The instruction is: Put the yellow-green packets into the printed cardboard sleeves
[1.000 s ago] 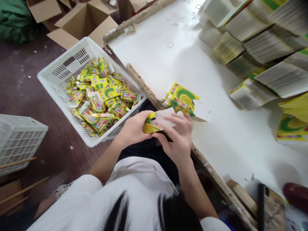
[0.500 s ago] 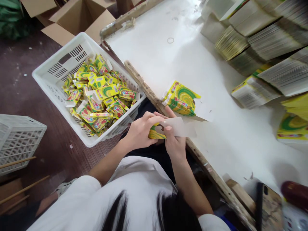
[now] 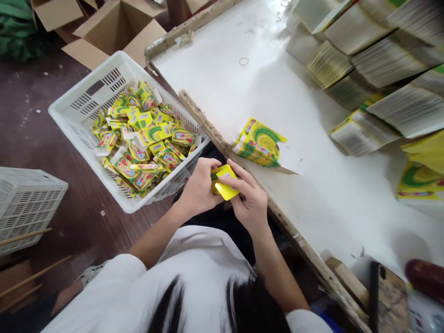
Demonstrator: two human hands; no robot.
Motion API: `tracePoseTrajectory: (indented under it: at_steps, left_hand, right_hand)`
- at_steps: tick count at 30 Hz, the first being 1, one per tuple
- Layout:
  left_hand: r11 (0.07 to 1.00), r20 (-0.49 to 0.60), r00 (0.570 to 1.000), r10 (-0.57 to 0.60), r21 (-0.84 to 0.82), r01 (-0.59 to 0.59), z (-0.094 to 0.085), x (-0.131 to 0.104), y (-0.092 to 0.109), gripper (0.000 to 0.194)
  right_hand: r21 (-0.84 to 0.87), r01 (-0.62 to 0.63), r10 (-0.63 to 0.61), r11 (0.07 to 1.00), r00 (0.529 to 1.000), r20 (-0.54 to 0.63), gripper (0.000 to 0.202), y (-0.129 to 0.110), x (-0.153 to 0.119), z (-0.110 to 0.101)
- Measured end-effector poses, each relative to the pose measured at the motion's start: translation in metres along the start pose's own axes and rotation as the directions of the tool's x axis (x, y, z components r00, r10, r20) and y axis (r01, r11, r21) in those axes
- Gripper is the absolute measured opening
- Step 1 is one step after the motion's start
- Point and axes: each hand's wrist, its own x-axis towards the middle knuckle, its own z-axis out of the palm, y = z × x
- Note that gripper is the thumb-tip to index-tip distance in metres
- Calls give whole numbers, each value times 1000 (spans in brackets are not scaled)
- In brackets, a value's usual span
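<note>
A small yellow and green carton [image 3: 226, 184] is held between both hands over my lap, at the table's edge. My left hand [image 3: 202, 186] grips its left side, with the fingers wrapped round it. From the right, my right hand [image 3: 250, 196] closes on its yellow end, the fingers pressed along the panel and flap. Just beyond the hands, a stack of flat printed cartons [image 3: 260, 142] lies on the white table [image 3: 312, 194]. To the left stands a white plastic basket [image 3: 71, 108] filled with folded yellow cartons [image 3: 152, 134].
Bundled stacks of flat cartons [image 3: 395, 104] line the table's right side. A phone [image 3: 388, 296] lies at the lower right. A rubber band [image 3: 243, 61] rests on the tabletop. Beyond the basket is an open cardboard box [image 3: 114, 32]; a second white crate [image 3: 29, 203] stands at left.
The carton's pale inner side and loose panel no longer show; its yellow end now faces up. My right hand has turned, its fingers now lying over that end.
</note>
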Motion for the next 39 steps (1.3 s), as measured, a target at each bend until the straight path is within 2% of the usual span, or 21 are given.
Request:
tracePoseTrajectory:
  at_steps: [3,5,8,11,15,18,22,24,26,29,32,34,35,36,37,38,39]
  left_hand:
    - [996,35,999,32,77,-35,-11,2,3,52]
    - [995,80,996,35,89,-42,-17,2,2,58]
    - [995,141,988,57,68,-67,-21,3,2,71]
    - [988,160,979,128,71,-140,-19,4,4,74]
    - [975,105,982,157,140,-171,-15,5,4,66]
    - [978,88,984,152,127,-163,-18,5,1,68]
    - [993,140,984,105,45,-113,-24,8,1,75]
    - [991,133,984,117,42,-124,-23,10,4,75]
    - [985,98,983,152,71,-159,-19,11,7,72]
    - [976,96,980,176,116,-186,-14,10,7,71]
    - [989,96,992,77,122,-88,-25,8,-6,69]
    - [980,-66,997,-32,196,44,-43,7,-21,71]
    - [960,-206,976,-68,253,120,-53,8,-29,76]
    - [935,-355,931,-80,297,194,-62,9,-37,89]
    - [917,-454,888,-78,316,242,-70,10,-43,100]
    - [909,-513,855,-73,319,269,-75,10,-46,106]
    - [910,-529,845,-74,311,274,-76,10,-48,109]
  right_hand:
    - [-54,24,-17,998,991,133,28,2,1,-6]
    - [-101,23,4,995,967,257,26,2,3,-14]
    - [-148,-4,58,989,931,360,27,1,6,-27]
    - [-140,-19,70,990,925,373,25,0,9,-30]
    - [-124,-63,97,990,950,297,28,0,8,-13]
    - [-118,-73,101,990,961,257,34,1,7,-5]
    - [-86,-20,48,996,937,346,25,3,12,-19]
    - [-55,-8,27,998,934,356,21,4,15,-23]
    - [-16,-33,36,999,963,268,26,4,13,-17]
    - [55,-102,98,993,992,81,51,5,5,4]
    - [89,-146,143,985,989,42,68,8,2,14]
    - [35,-139,140,990,990,-25,71,16,6,3]
    - [-25,-135,132,991,986,-99,69,23,11,-7]
    - [-101,-135,113,986,974,-196,63,31,16,-19]
    - [-178,-164,103,970,945,-310,58,40,21,-31]
    - [-264,-205,93,942,920,-381,56,49,26,-42]
    - [-344,-243,90,907,910,-405,56,58,31,-50]
